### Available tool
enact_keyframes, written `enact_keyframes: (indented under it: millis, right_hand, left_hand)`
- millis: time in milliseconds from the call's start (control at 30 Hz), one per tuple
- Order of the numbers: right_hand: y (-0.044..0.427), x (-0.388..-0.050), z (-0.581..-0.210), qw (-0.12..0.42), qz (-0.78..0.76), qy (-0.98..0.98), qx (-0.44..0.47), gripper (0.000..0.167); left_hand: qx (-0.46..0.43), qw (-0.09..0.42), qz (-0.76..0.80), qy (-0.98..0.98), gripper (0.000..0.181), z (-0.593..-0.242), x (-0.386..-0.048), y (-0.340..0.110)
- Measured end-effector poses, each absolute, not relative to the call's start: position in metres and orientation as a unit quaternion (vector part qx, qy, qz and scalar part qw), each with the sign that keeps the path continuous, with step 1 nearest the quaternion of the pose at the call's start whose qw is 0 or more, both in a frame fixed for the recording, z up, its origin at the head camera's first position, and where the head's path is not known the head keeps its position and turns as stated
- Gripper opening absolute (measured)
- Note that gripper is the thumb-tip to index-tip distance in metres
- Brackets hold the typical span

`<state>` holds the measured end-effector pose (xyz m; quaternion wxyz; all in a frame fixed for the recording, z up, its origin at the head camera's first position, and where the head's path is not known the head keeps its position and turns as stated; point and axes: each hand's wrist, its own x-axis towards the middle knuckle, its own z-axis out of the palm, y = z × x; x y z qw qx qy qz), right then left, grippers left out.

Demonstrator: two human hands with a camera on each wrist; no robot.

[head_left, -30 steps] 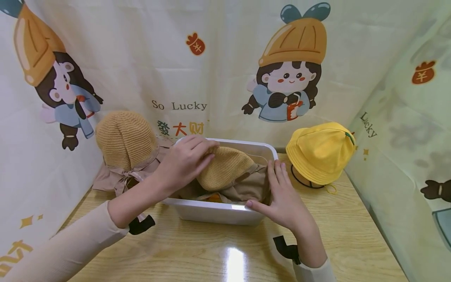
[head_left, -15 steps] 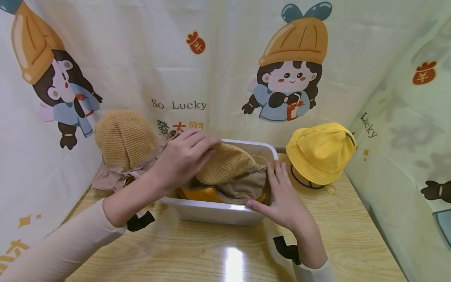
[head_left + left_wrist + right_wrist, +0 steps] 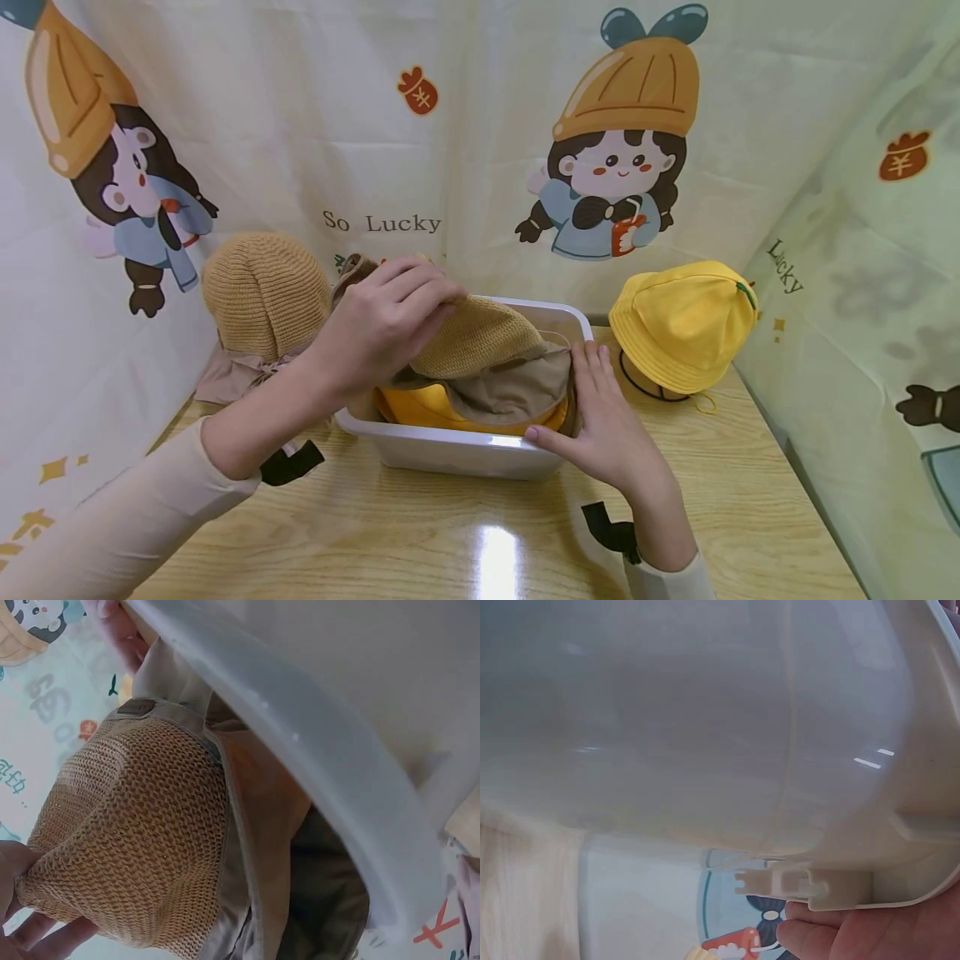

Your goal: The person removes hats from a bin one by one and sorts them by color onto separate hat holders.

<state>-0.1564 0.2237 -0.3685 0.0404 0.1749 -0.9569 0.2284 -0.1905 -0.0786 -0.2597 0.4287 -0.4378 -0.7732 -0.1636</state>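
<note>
Hat (image 3: 483, 337), tan with woven crown, partly inside white bin (image 3: 468, 454) toward far edge of table (image 3: 405, 533); orange cloth (image 3: 423, 408) beneath. Left hand (image 3: 382, 321) pinches crown. Right hand (image 3: 611, 425), fingers nearly straight, rests on bin's right rim. Yellow hat (image 3: 686, 325) near far right corner

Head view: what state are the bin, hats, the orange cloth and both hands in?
White bin: upright, uncovered.
Held woven hat: partly inside the bin.
Orange cloth: inside, partly covered.
Left woven hat: crown up.
Yellow hat: brim down.
Left hand: pinching the held woven hat.
Right hand: touching the bin's rim.
</note>
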Motion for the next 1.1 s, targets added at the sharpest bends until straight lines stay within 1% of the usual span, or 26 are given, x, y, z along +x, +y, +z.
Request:
enact_keyframes:
  millis: [233,400,633,867,1000,1100]
  right_hand:
    - [0.223,-0.157,-0.369,0.043,0.234,-0.956,0.173,0.128]
    - [0.223,-0.157,-0.369,0.045,0.229,-0.957,0.173,0.126]
    - [0.223,-0.158,-0.370,0.051,0.225,-0.956,0.183,0.124]
    - [0.223,-0.157,-0.371,0.043,0.228,-0.957,0.173,0.124]
    - [0.224,-0.157,-0.371,0.039,0.234,-0.956,0.174,0.119]
    - [0.224,-0.157,-0.370,0.038,0.235,-0.956,0.173,0.114]
  left_hand:
    - [-0.439,0.450,-0.147,-0.764,0.007,-0.253,-0.190,-0.084]
    - [-0.434,0.473,-0.133,-0.755,0.011,-0.246,-0.189,-0.090]
    - [-0.428,0.475,-0.174,-0.749,0.014,-0.237,-0.186,-0.097]
    - [-0.419,0.496,-0.173,-0.741,0.014,-0.226,-0.182,-0.102]
    - [-0.410,0.502,-0.198,-0.736,0.018,-0.220,-0.180,-0.106]
    - [-0.404,0.512,-0.207,-0.730,0.017,-0.216,-0.179,-0.111]
